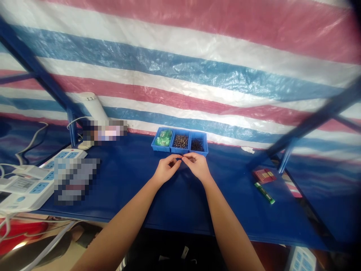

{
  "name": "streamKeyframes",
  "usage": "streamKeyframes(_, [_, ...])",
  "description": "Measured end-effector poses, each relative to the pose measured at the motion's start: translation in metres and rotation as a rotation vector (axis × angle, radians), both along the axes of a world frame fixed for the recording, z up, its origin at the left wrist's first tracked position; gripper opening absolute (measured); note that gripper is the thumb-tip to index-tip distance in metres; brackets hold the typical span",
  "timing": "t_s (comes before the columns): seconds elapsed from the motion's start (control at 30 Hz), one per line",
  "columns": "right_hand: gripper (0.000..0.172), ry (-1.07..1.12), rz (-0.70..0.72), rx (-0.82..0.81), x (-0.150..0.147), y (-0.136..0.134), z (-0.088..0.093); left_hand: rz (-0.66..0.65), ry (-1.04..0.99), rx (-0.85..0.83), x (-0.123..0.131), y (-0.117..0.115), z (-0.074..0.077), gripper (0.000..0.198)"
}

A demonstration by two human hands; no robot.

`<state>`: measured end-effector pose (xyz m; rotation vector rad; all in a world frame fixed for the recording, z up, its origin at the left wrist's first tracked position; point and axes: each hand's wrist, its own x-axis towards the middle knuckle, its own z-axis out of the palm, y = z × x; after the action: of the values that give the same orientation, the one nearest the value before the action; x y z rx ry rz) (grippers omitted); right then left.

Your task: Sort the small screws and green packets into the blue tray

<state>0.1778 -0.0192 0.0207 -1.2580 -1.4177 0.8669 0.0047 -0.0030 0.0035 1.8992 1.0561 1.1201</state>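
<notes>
My left hand [166, 168] and my right hand [197, 165] meet over the blue table [135, 188], fingertips pinched together on a small part that is too tiny to name. Just beyond them stand three small blue bins side by side. The left bin [162, 139] holds green pieces, the middle bin [181, 142] holds small brownish parts, and the right bin [198, 144] holds dark parts. Both hands hover a little in front of the middle and right bins.
White power strips [34, 184] with cables lie at the table's left end. A red packet [264, 175] and a green stick [264, 193] lie at the right. Blue shelf struts [310, 124] slant on both sides, and a striped tarp [180, 67] hangs behind.
</notes>
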Motion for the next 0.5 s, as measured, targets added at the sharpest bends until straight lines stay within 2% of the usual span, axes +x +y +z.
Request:
streamKeyframes(0.1, [0.021,0.096,0.012,-0.061,-0.004,0.001,-0.003,-0.006,-0.014,0.025,0.001,0.000,0.000,0.027])
streamKeyframes(0.33, [0.026,0.300,0.074,-0.203,-0.014,0.003,-0.004,0.086,-0.019,0.059,0.000,0.002,-0.002,0.025])
streamKeyframes(0.5, [0.027,0.319,0.026,-0.195,-0.011,0.004,-0.002,0.109,0.018,0.052,0.000,0.001,0.000,0.027])
